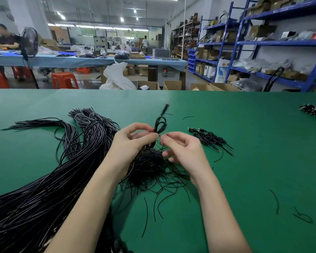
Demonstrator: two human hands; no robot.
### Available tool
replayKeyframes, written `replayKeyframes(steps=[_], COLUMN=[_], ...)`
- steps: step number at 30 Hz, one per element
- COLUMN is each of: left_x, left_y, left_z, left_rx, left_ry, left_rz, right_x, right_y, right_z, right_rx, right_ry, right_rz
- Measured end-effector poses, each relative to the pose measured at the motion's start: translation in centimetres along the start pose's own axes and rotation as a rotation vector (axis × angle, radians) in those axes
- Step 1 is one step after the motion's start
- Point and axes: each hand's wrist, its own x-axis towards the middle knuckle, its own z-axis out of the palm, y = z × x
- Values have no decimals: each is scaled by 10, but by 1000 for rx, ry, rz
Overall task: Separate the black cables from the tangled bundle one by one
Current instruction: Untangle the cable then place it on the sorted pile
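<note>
A tangled clump of thin black wires (150,167) lies on the green table (244,143) under both hands. My left hand (131,141) pinches a looped black cable (161,125) whose plug end sticks up, blurred. My right hand (181,148) hovers just right of that cable with its fingers loosely curled; whether its fingertips touch a strand I cannot tell. A thick bundle of long black cables (44,189) sweeps from the lower left toward the table's middle. A small pile of short separated cables (210,138) lies to the right of my right hand.
Loose wire scraps (275,201) lie scattered at the right. Another dark cable pile (314,111) sits at the far right edge. Beyond the table stand blue shelving (263,42), cardboard boxes, red stools and a long blue bench with a seated person at far left.
</note>
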Motion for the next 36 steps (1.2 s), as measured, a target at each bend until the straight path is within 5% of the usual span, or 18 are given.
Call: replayKeyframes(steps=[5, 13, 16, 21, 24, 26, 29, 33, 36], left_x=[4, 4, 3, 4, 4, 6, 8, 9, 7], left_y=[0, -4, -8, -6, -8, -12, -16, -16, -15], left_z=[-1, 3, 4, -5, -8, -4, -2, -3, -3], left_rx=[-330, -382, -277, -128, -125, -208, -319, -320, -306], left_ry=[-23, -72, -116, -205, -199, -131, -66, -78, -84], left_rz=[-402, -464, -321, 59, 7, -195, -410, -419, -416], right_x=[0, 0, 0, -1, -3, -1, 5, 5, 3], right_y=[0, 1, -3, -7, 4, 6, 9, 12, 11], right_z=[-7, -2, 0, 2, 9, 11, 8, 6, 8], right_rx=[-386, -477, -272, 677, 882, 671, 83, -482, -548], right_ry=[42, 181, 122, -221, -326, -273, -37, 162, 235], right_rz=[-367, -546, -352, 445, 558, 458, 47, -432, -554])
